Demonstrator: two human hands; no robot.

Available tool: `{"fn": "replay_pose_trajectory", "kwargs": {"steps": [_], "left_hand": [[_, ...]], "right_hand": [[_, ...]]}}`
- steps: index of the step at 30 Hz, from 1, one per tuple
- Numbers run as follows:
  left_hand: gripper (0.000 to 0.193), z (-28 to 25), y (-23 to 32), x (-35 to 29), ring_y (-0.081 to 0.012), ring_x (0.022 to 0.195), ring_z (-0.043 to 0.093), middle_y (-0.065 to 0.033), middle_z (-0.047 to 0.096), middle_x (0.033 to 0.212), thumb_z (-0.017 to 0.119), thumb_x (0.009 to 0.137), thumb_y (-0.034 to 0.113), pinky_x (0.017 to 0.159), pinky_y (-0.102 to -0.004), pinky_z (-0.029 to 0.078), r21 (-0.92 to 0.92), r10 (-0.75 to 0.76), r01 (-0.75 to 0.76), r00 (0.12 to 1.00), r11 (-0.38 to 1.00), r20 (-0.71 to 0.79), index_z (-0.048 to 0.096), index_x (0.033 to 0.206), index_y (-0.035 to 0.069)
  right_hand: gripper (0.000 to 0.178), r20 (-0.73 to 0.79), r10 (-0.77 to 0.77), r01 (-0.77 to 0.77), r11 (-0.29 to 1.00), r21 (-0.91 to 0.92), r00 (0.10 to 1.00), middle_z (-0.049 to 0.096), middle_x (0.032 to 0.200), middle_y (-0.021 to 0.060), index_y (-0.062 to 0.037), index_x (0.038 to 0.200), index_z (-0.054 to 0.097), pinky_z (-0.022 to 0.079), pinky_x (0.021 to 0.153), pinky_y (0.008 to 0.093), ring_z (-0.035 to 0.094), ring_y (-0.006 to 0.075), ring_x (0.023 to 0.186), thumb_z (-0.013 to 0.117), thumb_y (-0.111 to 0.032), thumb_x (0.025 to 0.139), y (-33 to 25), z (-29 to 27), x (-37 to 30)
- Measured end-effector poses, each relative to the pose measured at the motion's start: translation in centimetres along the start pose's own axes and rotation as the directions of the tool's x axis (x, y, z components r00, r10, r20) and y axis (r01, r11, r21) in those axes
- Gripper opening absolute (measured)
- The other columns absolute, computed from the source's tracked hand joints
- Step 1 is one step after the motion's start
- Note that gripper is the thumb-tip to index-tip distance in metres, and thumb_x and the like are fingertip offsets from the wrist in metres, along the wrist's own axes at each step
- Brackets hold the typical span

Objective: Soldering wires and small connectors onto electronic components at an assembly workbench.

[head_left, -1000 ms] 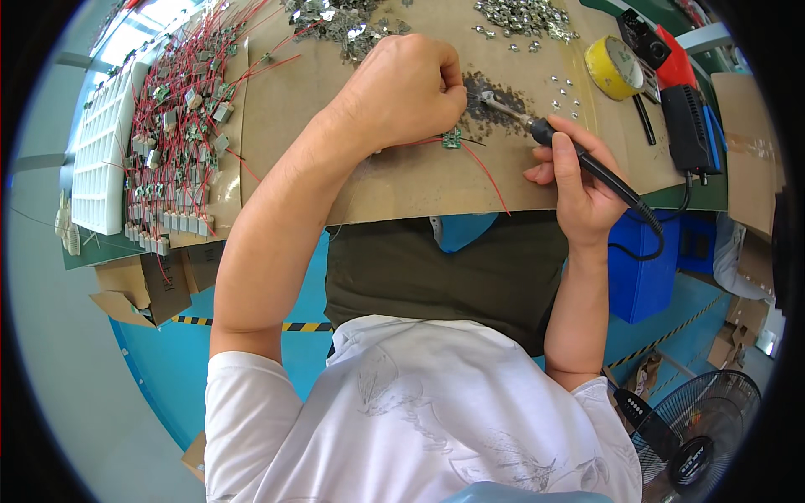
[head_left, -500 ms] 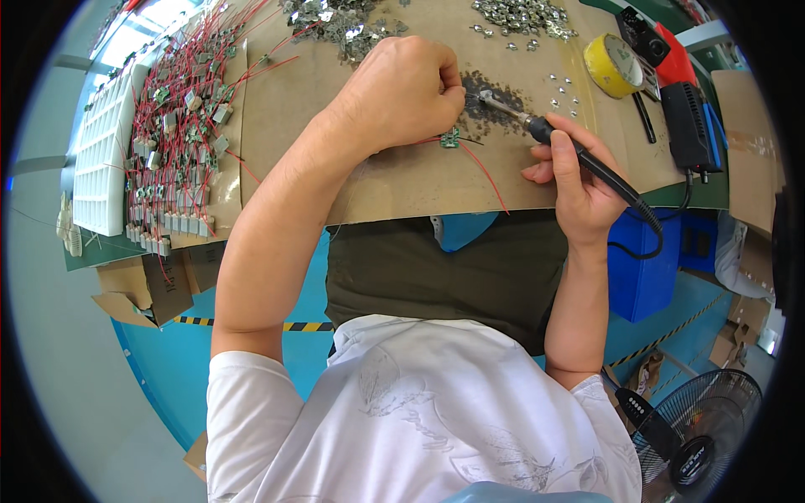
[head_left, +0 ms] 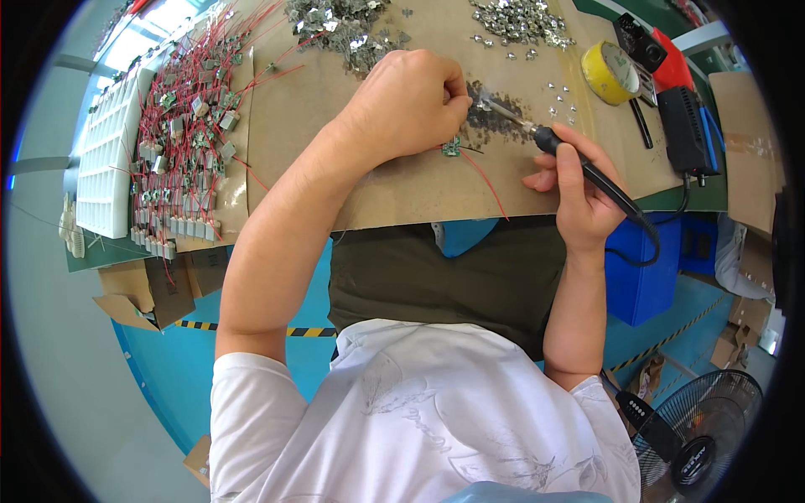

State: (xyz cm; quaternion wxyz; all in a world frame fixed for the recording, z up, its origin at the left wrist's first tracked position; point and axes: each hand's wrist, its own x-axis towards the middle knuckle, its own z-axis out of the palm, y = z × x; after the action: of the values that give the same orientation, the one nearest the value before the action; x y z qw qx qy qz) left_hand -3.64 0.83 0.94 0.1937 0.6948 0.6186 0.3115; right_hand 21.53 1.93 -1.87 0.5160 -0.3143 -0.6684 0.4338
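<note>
My right hand (head_left: pixel 584 189) grips a black-handled soldering iron (head_left: pixel 579 156), its metal tip pointing up and left onto a dark scorched patch (head_left: pixel 501 124) of the brown work sheet. Close by that tip, my left hand (head_left: pixel 417 102) is closed, thumb and forefinger pinched together; what they hold, if anything, is hidden behind the fingers. A small green circuit board (head_left: pixel 451 148) with thin red and dark wires lies just below the left hand, near the sheet's front edge.
Many wired boards with red leads (head_left: pixel 180 159) crowd the left side beside a white compartment tray (head_left: pixel 109 159). Small metal pieces (head_left: pixel 344 29) are heaped at the back, with another pile (head_left: pixel 524 23) to their right. Yellow tape (head_left: pixel 610 72) and a black power unit (head_left: pixel 686 126) stand right.
My left hand has shifted slightly nearer to me. The soldering iron stays in my right hand with its tip at the scorched patch, almost unmoved.
</note>
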Motion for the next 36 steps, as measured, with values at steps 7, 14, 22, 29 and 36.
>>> {"fn": "replay_pose_trajectory", "kwargs": {"steps": [7, 14, 22, 29, 36], "left_hand": [[0.014, -0.9, -0.1, 0.3, -0.0148, 0.063, 0.066, -0.0089, 0.071, 0.070, 0.070, 0.088, 0.011, 0.063, -0.0326, 0.053, -0.112, -0.062, 0.050, 0.993, 0.992, -0.099, 0.075, 0.093, -0.001], [0.017, -2.9, -0.3, -0.6, -0.0143, 0.074, 0.064, -0.0113, 0.071, 0.083, 0.069, 0.087, 0.007, 0.067, -0.0318, 0.051, -0.218, -0.019, 0.082, 0.962, 0.972, 0.274, 0.077, 0.100, 0.001], [0.021, -2.3, 0.4, -0.8, -0.0203, 0.070, 0.061, -0.0081, 0.064, 0.081, 0.083, 0.073, 0.008, 0.065, -0.0334, 0.050, -0.158, 0.184, -0.141, 0.935, 0.977, 0.304, 0.072, 0.090, 0.000], [0.019, -2.6, 0.5, -0.6, -0.0155, 0.074, 0.065, -0.0076, 0.070, 0.079, 0.082, 0.077, 0.006, 0.068, -0.0305, 0.052, -0.232, 0.090, -0.014, 0.942, 0.973, 0.323, 0.072, 0.092, 0.000], [0.013, -2.7, 1.4, -0.2, -0.0085, 0.070, 0.063, -0.0024, 0.072, 0.077, 0.078, 0.090, 0.008, 0.063, -0.0271, 0.051, -0.435, -0.073, 0.200, 0.954, 0.878, 0.292, 0.076, 0.097, -0.002]], "right_hand": [[0.029, -0.030, -0.050, 0.046, 0.991, -0.127, 0.998, 0.077, 0.092, 0.0103, 0.0009, 0.134, 0.065, 0.058, 0.066, 0.0233, 0.068, 0.0097, 0.069, 0.063, -0.007, 0.106, -1.5, 1.3, -0.3], [0.040, 0.207, -0.293, 0.353, 0.853, -0.383, 0.933, 0.073, 0.096, 0.0127, -0.0044, 0.118, 0.070, 0.054, 0.069, 0.0374, 0.066, 0.0305, 0.078, 0.082, 0.004, 0.081, -2.1, 4.3, 0.3], [0.046, 0.268, -0.318, 0.403, 0.830, -0.386, 0.910, 0.073, 0.097, 0.0097, -0.0046, 0.119, 0.067, 0.053, 0.076, 0.0400, 0.066, 0.0302, 0.082, 0.080, 0.008, 0.078, -2.1, 4.8, 0.2], [0.044, 0.230, -0.306, 0.376, 0.834, -0.403, 0.924, 0.072, 0.091, 0.0099, -0.0044, 0.118, 0.068, 0.053, 0.072, 0.0395, 0.065, 0.0300, 0.079, 0.077, 0.011, 0.078, -1.9, 4.6, 0.2], [0.045, 0.077, -0.271, 0.277, 0.860, -0.429, 0.960, 0.072, 0.087, 0.0100, -0.0037, 0.121, 0.068, 0.053, 0.069, 0.0388, 0.068, 0.0286, 0.077, 0.079, 0.011, 0.079, -1.4, 5.5, 0.4]]}}
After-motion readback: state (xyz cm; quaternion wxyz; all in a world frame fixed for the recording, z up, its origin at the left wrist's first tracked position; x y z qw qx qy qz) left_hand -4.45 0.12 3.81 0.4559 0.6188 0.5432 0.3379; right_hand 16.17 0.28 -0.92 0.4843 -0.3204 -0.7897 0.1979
